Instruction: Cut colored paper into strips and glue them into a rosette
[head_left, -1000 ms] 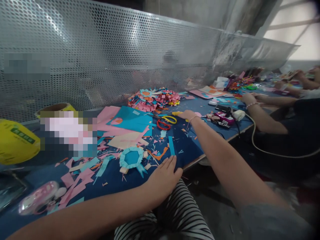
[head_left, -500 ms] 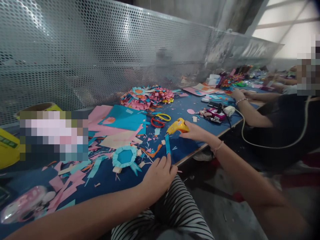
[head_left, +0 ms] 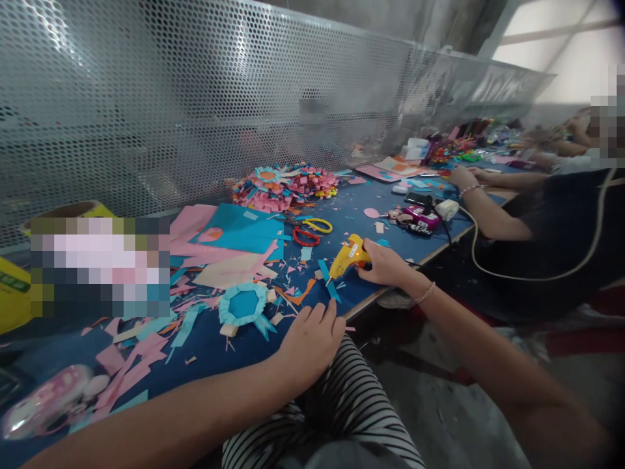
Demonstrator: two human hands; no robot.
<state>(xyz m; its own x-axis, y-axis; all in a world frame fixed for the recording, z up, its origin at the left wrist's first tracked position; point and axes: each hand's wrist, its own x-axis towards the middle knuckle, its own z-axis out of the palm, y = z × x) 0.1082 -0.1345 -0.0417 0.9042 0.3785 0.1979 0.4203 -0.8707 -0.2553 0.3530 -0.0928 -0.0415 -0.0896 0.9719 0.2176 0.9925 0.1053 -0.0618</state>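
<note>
My right hand [head_left: 385,264] grips a yellow glue gun [head_left: 347,256], nozzle tilted down toward a blue paper strip [head_left: 328,279] on the blue table [head_left: 229,342]. My left hand [head_left: 310,339] rests flat at the table's front edge, fingers stretched out, holding nothing. Just left of it lies a blue paper rosette with a hexagon centre [head_left: 243,306]. Paper scraps in pink, blue and orange lie all around.
Red and yellow scissors [head_left: 309,230] lie beyond the glue gun. A pile of paper flowers [head_left: 283,183] sits by the perforated metal screen [head_left: 195,104]. Pink and blue sheets [head_left: 229,238] lie left of centre. Another person's arm [head_left: 481,205] rests on the table at right, near a power strip [head_left: 430,213] and white cable.
My right hand reached far out, took hold of the yellow glue gun and brought it back toward me, lowering its nozzle to the blue strip. My left hand stayed put.
</note>
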